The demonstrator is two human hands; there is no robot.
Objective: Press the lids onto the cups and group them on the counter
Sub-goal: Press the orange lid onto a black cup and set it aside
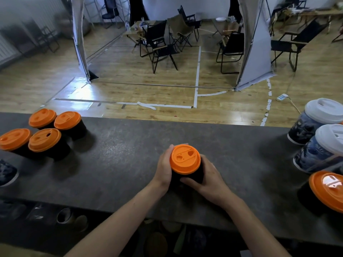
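A black cup with an orange lid on top stands at the middle of the dark counter. My left hand grips its left side, fingertips reaching up to the lid's rim. My right hand wraps round the cup's right side lower down. Several black cups with orange lids stand grouped at the far left. At the right are two patterned cups with white lids and one black cup with an orange lid.
A patterned cup shows partly at the left edge. Below the counter's near edge lie dim items on a shelf. Beyond the counter are a wooden floor, folding chairs and tent walls.
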